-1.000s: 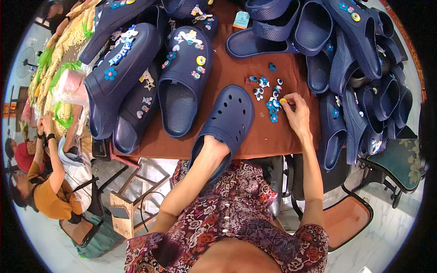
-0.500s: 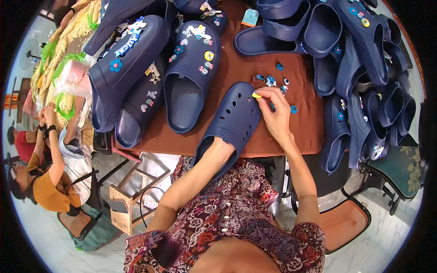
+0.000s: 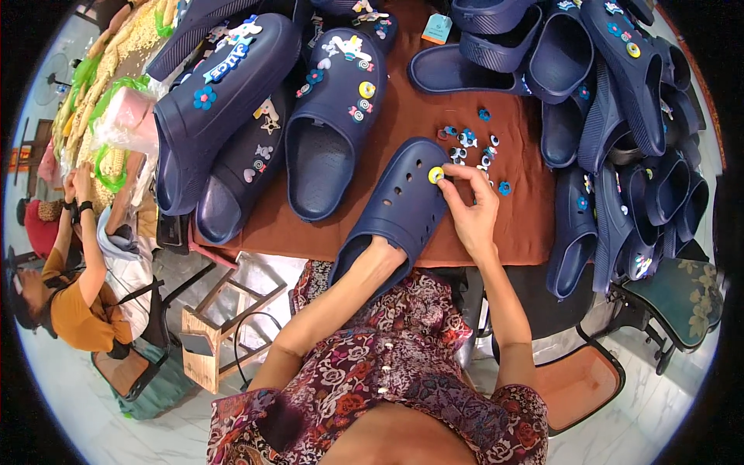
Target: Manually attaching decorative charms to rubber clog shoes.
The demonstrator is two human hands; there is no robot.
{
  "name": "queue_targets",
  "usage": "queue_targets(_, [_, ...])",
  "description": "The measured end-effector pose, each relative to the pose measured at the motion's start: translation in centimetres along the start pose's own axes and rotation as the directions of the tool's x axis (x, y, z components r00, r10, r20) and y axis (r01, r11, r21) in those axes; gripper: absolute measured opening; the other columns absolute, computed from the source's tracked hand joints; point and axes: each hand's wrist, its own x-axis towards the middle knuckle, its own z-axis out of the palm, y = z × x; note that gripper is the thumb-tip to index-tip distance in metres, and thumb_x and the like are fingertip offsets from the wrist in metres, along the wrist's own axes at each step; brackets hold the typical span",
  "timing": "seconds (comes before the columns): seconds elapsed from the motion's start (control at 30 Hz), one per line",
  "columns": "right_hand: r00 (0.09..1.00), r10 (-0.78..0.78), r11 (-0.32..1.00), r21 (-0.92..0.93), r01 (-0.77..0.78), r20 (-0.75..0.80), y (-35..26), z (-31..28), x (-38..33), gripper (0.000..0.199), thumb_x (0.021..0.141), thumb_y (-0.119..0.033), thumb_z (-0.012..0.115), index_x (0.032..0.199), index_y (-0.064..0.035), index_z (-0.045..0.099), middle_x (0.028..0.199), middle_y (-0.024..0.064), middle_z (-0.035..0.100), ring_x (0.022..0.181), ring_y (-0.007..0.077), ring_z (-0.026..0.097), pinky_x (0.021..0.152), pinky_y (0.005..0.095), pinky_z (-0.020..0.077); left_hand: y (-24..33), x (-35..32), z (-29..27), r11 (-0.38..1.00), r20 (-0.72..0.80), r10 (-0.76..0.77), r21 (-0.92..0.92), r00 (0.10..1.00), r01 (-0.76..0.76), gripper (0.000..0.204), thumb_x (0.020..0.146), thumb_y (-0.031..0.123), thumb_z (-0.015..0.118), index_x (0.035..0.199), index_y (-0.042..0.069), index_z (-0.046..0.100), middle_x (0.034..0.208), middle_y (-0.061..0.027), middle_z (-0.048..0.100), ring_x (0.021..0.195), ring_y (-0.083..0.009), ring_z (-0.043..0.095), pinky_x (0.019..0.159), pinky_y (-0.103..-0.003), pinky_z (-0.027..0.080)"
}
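Left hand hidden inside navy clog (image 3: 403, 205).

Right hand (image 3: 474, 213) pressing yellow charm (image 3: 436, 174) onto navy clog (image 3: 395, 213), left hand apparently inside.

We count four decorated navy foam clogs (image 3: 333, 116) at the worktop's (image 3: 403, 93) left, one plain navy perforated clog (image 3: 399, 205), one round yellow charm (image 3: 436, 175), one pale blue tag (image 3: 436, 29), and about ten loose small blue-and-white charms (image 3: 469, 143).
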Motion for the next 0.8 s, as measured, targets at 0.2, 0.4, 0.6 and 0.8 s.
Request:
queue_targets(0.2, [0.995, -0.070, 0.980, -0.180, 0.082, 0.072, -1.6, -0.5, 0.7, 0.019, 0.078, -0.007, 0.074, 0.097, -0.0040, 0.070, 0.094, 0.0078, 0.066, 0.087, 0.0244, 0.062, 0.076, 0.0335, 0.0483, -0.3, -0.2, 0.0, 0.998, -0.058, 0.007, 0.059, 0.998, -0.004, 0.035, 0.102, 0.026, 0.040, 0.127, 0.006, 0.053, 0.124, -0.0107, 0.059, 0.111, -0.0230, 0.059, 0.099, -0.039, 0.049])
queue_targets(0.4, [0.993, -0.116, 0.960, -0.254, 0.114, 0.008, -1.8, 0.3, 0.0, 0.021, 0.077, -0.010, 0.075, 0.097, -0.0048, 0.070, 0.093, 0.0082, 0.066, 0.086, 0.0250, 0.062, 0.074, 0.0343, 0.0492, -0.4, -0.6, 0.5, 0.994, -0.105, 0.015, 0.108, 0.994, -0.003, 0.037, 0.102, 0.030, 0.040, 0.128, 0.007, 0.053, 0.125, -0.0096, 0.058, 0.112, -0.0225, 0.058, 0.099, -0.038, 0.048])
queue_targets(0.6, [0.974, -0.221, 0.932, -0.286, 0.224, 0.046, -1.1, 0.2, -0.1, 0.025, 0.077, -0.006, 0.075, 0.099, -0.0027, 0.067, 0.095, 0.0099, 0.068, 0.087, 0.0258, 0.064, 0.077, 0.0350, 0.0506, -0.1, -0.5, -0.1, 0.999, -0.122, -0.007, 0.047, 0.992, 0.013, 0.036, 0.102, 0.029, 0.038, 0.123, 0.005, 0.055, 0.124, -0.0139, 0.059, 0.110, -0.0261, 0.060, 0.099, -0.043, 0.048])
queue_targets(0.8, [0.950, -0.308, 0.898, -0.313, 0.308, 0.052, -0.8, 0.3, -0.3, 0.030, 0.076, -0.003, 0.075, 0.103, -0.0023, 0.064, 0.100, 0.0111, 0.067, 0.091, 0.0287, 0.064, 0.078, 0.0360, 0.0513, -0.3, -0.6, 0.3, 0.997, -0.185, 0.007, 0.071, 0.983, 0.007, 0.036, 0.102, 0.028, 0.039, 0.124, 0.004, 0.055, 0.124, -0.0138, 0.059, 0.111, -0.0259, 0.059, 0.100, -0.043, 0.047])
